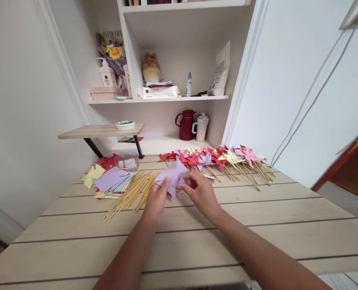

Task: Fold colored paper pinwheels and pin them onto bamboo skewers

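Observation:
Both of my hands hold a lilac paper piece (173,174) just above the wooden table (179,233). My left hand (157,201) pinches its lower left edge with thumb and fingers. My right hand (200,192) grips its right side, fingers curled over a folded corner. To the left lies a loose bundle of thin bamboo sticks (132,194). Past them sits a stack of coloured paper squares (110,181), lilac on top. A row of finished paper pinwheels (218,159) on sticks stretches along the table's far right.
A small wooden riser (100,131) with a round tin stands at the back left. A red jug (185,125) and a speckled cup (201,128) sit under the white shelf (157,98), which carries bottles, boxes and a plush toy. White walls close both sides.

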Motion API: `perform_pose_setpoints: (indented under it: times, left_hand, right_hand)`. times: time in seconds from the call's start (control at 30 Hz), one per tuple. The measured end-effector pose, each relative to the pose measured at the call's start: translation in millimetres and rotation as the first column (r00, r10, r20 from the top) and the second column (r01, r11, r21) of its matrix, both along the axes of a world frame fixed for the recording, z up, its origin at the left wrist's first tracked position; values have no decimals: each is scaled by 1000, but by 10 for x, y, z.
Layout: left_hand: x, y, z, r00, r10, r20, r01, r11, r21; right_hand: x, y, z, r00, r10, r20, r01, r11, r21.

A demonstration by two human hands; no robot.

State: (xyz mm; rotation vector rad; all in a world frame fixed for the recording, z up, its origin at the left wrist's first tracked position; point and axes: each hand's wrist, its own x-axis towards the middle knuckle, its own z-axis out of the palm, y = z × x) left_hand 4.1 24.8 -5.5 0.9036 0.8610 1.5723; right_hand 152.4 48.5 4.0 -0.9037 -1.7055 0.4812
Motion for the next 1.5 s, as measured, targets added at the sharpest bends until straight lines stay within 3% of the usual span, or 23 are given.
perform_pose_setpoints:
  times: [0.13,0.3,0.43,0.87,1.5]
  left_hand:
    - [-5,-15,46,998,10,57,-9,1000,-17]
    - [-28,-21,73,987,6,158,-2,1000,-27]
    - [-46,-6,68,977,12,211,-8,1000,-21]
    - [-37,4,55,988,36,147,-32,999,-25]
    - [-4,-2,0,997,36,-62,-35,999,14]
  right_hand:
    - [15,14,3,996,54,-64,-58,996,-65]
    - [27,-13,33,1000,21,-9,-20,998,62]
    - [24,-26,33,998,53,-20,-52,996,75]
    - [25,46,-8,997,31,-68,-34,998,-47]
    - [41,67,34,997,30,67,-21,991,-136]
